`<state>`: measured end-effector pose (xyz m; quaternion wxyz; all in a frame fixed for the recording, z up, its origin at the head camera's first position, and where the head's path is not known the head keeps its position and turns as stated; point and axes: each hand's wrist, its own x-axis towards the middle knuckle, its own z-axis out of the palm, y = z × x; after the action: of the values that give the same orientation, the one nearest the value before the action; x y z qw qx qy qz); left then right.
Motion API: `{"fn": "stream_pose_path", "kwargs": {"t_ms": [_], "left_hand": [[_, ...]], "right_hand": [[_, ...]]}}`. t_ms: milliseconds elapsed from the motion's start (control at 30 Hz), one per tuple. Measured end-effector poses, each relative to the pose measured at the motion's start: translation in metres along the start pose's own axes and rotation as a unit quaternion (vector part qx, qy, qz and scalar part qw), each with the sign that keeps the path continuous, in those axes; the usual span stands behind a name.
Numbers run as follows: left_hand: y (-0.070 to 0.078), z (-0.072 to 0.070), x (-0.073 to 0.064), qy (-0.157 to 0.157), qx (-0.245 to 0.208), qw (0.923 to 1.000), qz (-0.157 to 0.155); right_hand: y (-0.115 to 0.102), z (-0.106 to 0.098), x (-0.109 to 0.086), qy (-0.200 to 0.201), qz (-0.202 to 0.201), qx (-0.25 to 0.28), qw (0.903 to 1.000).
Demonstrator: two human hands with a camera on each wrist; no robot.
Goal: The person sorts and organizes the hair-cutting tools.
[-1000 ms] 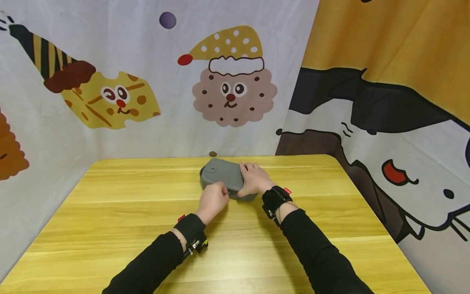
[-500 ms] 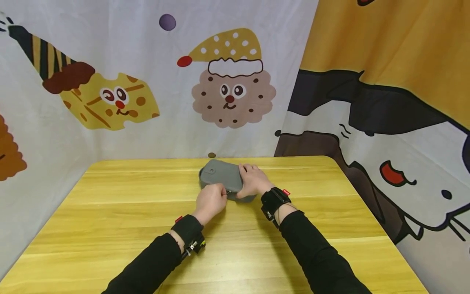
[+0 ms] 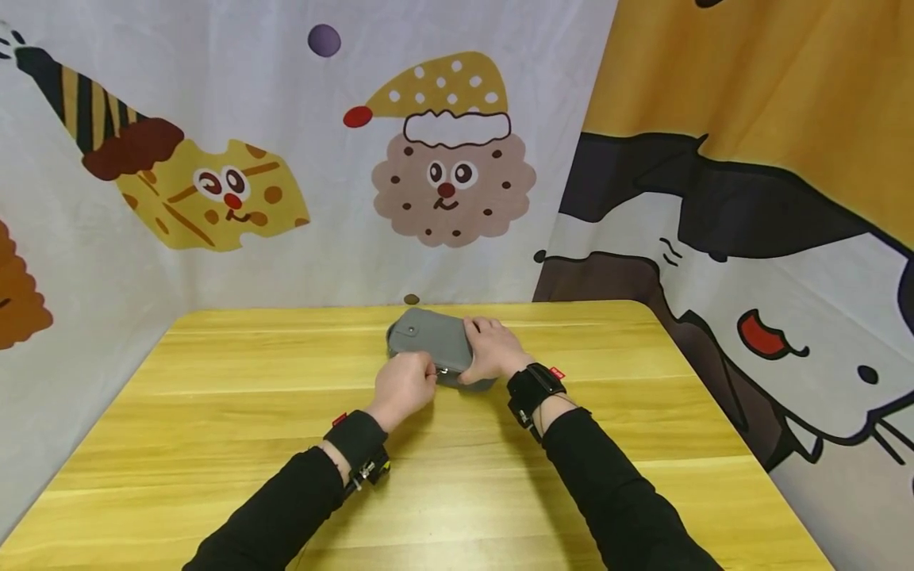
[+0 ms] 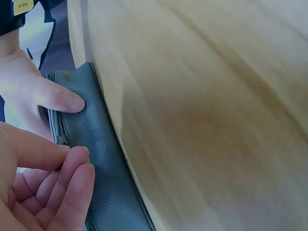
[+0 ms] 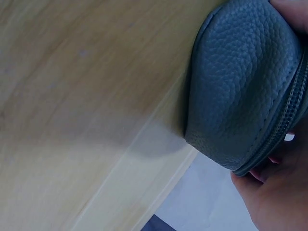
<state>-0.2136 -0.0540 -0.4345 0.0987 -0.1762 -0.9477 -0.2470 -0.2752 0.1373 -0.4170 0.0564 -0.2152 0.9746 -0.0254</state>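
Observation:
A grey leather-look zip pouch (image 3: 432, 337) with a snap tab at its left end lies near the table's far edge. My left hand (image 3: 405, 386) is at its near side, thumb and forefinger pinching the zipper pull, which the fingertips mostly hide. Just beyond those fingertips, the metal zipper slider (image 4: 62, 140) shows in the left wrist view. My right hand (image 3: 494, 350) grips the pouch's right end, with its thumb on the near side and fingers over the top. In the right wrist view, the zipper (image 5: 284, 115) curves around that end.
Beneath the pouch is a wooden table (image 3: 286, 444) with rounded far corners. A white curtain (image 3: 264, 63) printed with cartoon food hangs right behind it, and a cartoon-printed cloth (image 3: 807, 317) hangs along the right side.
My left hand has shifted a little left along the pouch's near side, and a metal bit of the zipper now shows beside it. The right hand and the pouch stay in place.

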Motion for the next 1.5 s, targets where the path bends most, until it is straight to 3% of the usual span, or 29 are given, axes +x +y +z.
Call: {"fn": "stream_pose_path", "kwargs": {"t_ms": [267, 500, 767, 1167, 1500], "left_hand": [[-0.006, -0.009, -0.002, -0.006, -0.002, 0.9997, -0.023], [-0.014, -0.015, -0.007, -0.007, -0.007, 0.9998, -0.018], [-0.029, -0.026, -0.008, 0.005, -0.004, 0.9985, -0.055], [-0.037, -0.028, -0.008, 0.009, 0.006, 0.998, -0.062], [-0.057, -0.035, -0.006, 0.02, 0.016, 0.9964, -0.081]], "right_hand": [[0.003, 0.001, -0.001, -0.001, 0.003, -0.005, 1.0], [0.003, 0.002, 0.001, 0.0, 0.002, -0.008, 1.0], [0.003, 0.001, 0.0, -0.003, -0.002, -0.004, 1.0], [0.003, 0.002, 0.0, -0.002, -0.004, -0.002, 1.0], [0.005, 0.004, 0.002, -0.001, 0.0, -0.005, 1.0]]}}
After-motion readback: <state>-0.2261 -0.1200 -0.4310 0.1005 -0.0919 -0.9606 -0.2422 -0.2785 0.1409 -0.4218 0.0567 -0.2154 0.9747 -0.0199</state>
